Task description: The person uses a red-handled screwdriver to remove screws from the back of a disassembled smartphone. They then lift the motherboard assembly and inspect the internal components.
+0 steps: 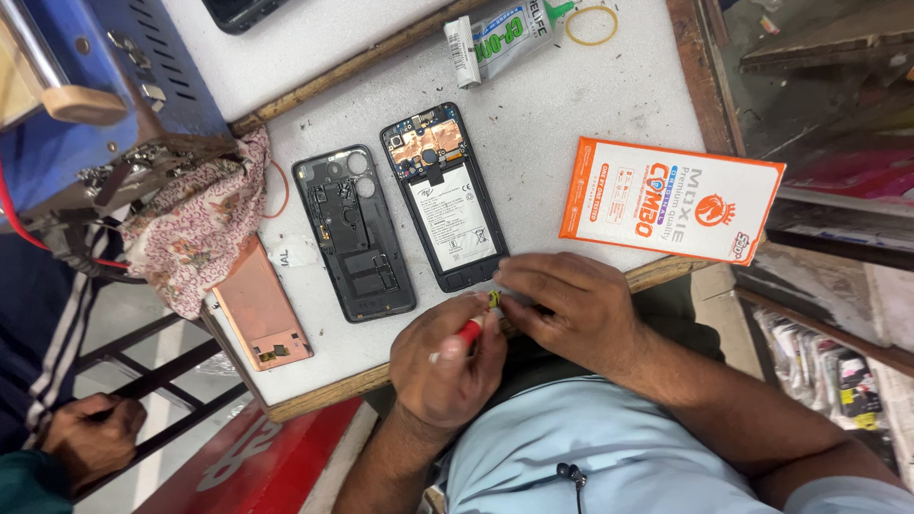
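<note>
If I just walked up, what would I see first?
Probably the opened phone with its battery showing in the middle of the white table, its black back cover beside it. Just below, the left hand holds a red-handled tool, and the right hand pinches something small. A bright orange packet lies to the right.

On the grey-white wooden-edged worktable (571, 95), the opened black smartphone with exposed battery (445, 195) lies just right of the detached black plastic back frame (353, 231). Left of that frame sits the copper-pink rectangular panel (261, 316), touching the floral cloth rag (195, 228) behind it. The orange-and-white flat cardboard box (669, 199) lies right of the phone. Behind the phone lie the white glue tube (505, 33) and, to its right, the yellow rubber band (591, 25).
</note>
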